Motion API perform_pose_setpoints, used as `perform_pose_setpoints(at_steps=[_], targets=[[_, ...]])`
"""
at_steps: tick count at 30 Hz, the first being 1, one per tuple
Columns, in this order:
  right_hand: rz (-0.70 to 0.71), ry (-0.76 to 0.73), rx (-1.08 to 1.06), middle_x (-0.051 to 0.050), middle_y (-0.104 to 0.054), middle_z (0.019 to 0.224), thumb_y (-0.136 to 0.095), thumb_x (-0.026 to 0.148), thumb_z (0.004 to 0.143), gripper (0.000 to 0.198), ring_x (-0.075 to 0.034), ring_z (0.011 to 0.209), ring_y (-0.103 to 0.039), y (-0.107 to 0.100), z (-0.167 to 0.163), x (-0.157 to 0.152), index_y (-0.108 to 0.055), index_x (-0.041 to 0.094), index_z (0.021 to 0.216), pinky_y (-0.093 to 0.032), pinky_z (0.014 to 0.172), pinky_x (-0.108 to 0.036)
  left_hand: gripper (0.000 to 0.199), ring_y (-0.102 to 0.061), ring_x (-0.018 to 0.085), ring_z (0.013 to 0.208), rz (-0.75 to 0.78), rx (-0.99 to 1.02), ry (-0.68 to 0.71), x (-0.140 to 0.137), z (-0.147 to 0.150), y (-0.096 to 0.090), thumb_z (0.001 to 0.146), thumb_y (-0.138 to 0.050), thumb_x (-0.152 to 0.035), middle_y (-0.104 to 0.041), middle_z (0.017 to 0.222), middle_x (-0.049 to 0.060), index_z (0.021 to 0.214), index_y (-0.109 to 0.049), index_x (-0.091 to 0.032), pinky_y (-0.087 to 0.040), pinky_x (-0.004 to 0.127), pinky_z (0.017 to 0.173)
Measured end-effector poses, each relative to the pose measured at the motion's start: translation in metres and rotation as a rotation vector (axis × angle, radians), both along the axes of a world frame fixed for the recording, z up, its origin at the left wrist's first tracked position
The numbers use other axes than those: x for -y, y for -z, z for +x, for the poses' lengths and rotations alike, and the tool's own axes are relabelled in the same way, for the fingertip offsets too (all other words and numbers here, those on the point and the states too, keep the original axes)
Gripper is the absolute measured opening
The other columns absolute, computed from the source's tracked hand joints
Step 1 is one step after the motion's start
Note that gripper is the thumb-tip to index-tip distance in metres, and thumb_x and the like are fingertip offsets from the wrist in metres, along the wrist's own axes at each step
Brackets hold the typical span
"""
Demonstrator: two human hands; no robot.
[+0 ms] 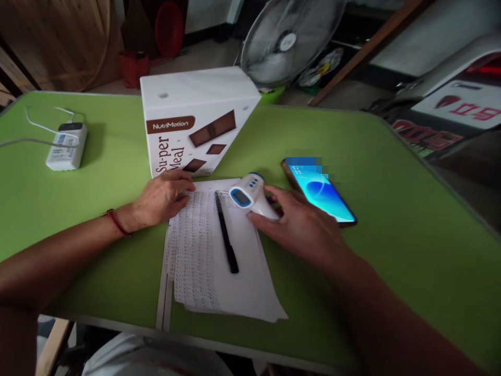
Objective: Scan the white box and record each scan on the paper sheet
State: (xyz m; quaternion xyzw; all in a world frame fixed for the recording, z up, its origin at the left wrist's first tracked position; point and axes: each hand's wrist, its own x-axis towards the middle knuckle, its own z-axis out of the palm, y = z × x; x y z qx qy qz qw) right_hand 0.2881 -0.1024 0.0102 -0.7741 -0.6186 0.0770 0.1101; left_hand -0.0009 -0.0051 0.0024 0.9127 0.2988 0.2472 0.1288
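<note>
My right hand (303, 222) grips the handle of a white and blue infrared thermometer (254, 194) between thumb and fingers. The thermometer lies over the upper right of the paper sheets, its small screen facing me. My left hand (163, 199) rests on the upper left corner of the papers, fingers loosely bent and holding nothing. The sheets of paper (250, 282) carry dense rows of small writing on their left part. Across them lies a black pen (227, 235), capped end toward me. Right behind my left hand stands a white NutriMotion box (188, 96).
A phone (323, 190) with a lit screen lies right of the thermometer. At the left of the green table (391, 224) is a white power adapter (68, 149) with cables. Behind the table stand a large fan (289, 42) and, on the right, a scooter (457, 104).
</note>
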Motion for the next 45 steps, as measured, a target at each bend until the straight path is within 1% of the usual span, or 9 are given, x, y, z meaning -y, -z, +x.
perform_pose_setpoints(at_steps=[5, 9, 12, 16, 24, 28, 34, 38, 45], targets=[[0.019, -0.011, 0.009, -0.022, -0.078, 0.136, -0.073, 0.041, 0.092, 0.062, -0.04, 0.098, -0.08, 0.003, 0.003, -0.001, -0.072, 0.017, 0.149, -0.063, 0.093, -0.059, 0.024, -0.072, 0.034, 0.137, 0.064, -0.034, 0.152, 0.002, -0.001, -0.003, 0.106, -0.071, -0.035, -0.077, 0.145, 0.016, 0.121, -0.08, -0.018, -0.059, 0.056, 0.122], [0.059, -0.019, 0.037, -0.021, -0.079, 0.133, -0.073, 0.04, 0.092, 0.059, -0.039, 0.096, -0.081, 0.005, 0.004, 0.0, -0.073, 0.018, 0.147, -0.064, 0.088, -0.057, 0.071, -0.065, 0.042, 0.149, -0.021, -0.095, 0.344, 0.003, -0.002, -0.004, 0.095, -0.085, -0.068, -0.07, 0.157, 0.025, 0.137, -0.076, -0.012, -0.055, 0.06, 0.127], [0.075, -0.028, 0.039, -0.021, -0.079, 0.132, -0.074, 0.04, 0.092, 0.059, -0.041, 0.097, -0.081, 0.009, 0.005, 0.001, -0.073, 0.019, 0.147, -0.065, 0.088, -0.057, 0.093, -0.059, 0.048, 0.156, -0.07, -0.196, 0.336, 0.006, -0.003, -0.006, 0.088, -0.088, -0.074, -0.057, 0.17, 0.03, 0.151, -0.069, -0.009, -0.051, 0.063, 0.129], [0.182, -0.069, 0.044, -0.02, -0.08, 0.126, -0.072, 0.043, 0.092, 0.054, -0.043, 0.101, -0.081, 0.022, 0.012, 0.0, -0.074, 0.02, 0.141, -0.065, 0.082, -0.057, 0.093, -0.053, 0.047, 0.162, -0.128, -0.274, 0.297, 0.009, -0.003, -0.009, 0.09, -0.088, -0.073, -0.051, 0.177, 0.027, 0.157, -0.066, -0.013, -0.046, 0.062, 0.134], [0.63, -0.338, 0.045, -0.02, -0.078, 0.12, -0.062, 0.047, 0.105, 0.035, -0.041, 0.112, -0.077, 0.023, 0.005, 0.006, -0.077, 0.021, 0.123, -0.065, 0.098, -0.06, 0.1, -0.043, 0.05, 0.169, -0.188, -0.324, 0.232, 0.01, 0.005, -0.009, 0.088, -0.091, -0.071, -0.048, 0.179, 0.029, 0.159, -0.064, -0.005, -0.04, 0.066, 0.138], [0.49, -0.442, -0.193, -0.011, -0.079, 0.104, -0.061, 0.045, 0.108, 0.028, -0.026, 0.08, -0.075, 0.017, -0.022, 0.021, -0.074, 0.024, 0.123, -0.066, 0.075, -0.043, 0.1, -0.044, 0.05, 0.169, -0.187, -0.318, 0.233, 0.012, 0.005, -0.011, 0.088, -0.091, -0.069, -0.048, 0.178, 0.03, 0.159, -0.064, -0.004, -0.039, 0.066, 0.139], [0.265, -0.426, -0.196, -0.01, -0.079, 0.098, -0.065, 0.038, 0.099, 0.038, -0.027, 0.077, -0.074, 0.02, -0.036, 0.023, -0.075, 0.022, 0.132, -0.066, 0.077, -0.044, 0.097, -0.048, 0.048, 0.166, -0.133, -0.254, 0.243, 0.01, 0.003, -0.004, 0.087, -0.091, -0.072, -0.053, 0.175, 0.029, 0.156, -0.067, -0.007, -0.04, 0.064, 0.138], [0.238, -0.386, -0.219, -0.009, -0.08, 0.101, -0.057, 0.026, 0.094, 0.051, -0.028, 0.082, -0.076, 0.02, -0.028, 0.022, -0.076, 0.026, 0.141, -0.066, 0.08, -0.044, 0.098, -0.051, 0.048, 0.165, -0.119, -0.228, 0.256, 0.008, 0.003, 0.0, 0.085, -0.09, -0.076, -0.055, 0.174, 0.028, 0.154, -0.07, -0.01, -0.042, 0.065, 0.137], [0.329, -0.471, -0.579, -0.006, -0.077, 0.094, -0.052, 0.023, 0.103, 0.038, -0.025, 0.08, -0.074, 0.001, -0.028, 0.022, -0.08, 0.028, 0.129, -0.064, 0.075, -0.042, 0.094, -0.05, 0.048, 0.165, -0.126, -0.22, 0.258, 0.009, 0.004, -0.001, 0.085, -0.091, -0.074, -0.055, 0.174, 0.028, 0.151, -0.072, -0.01, -0.041, 0.064, 0.137]])
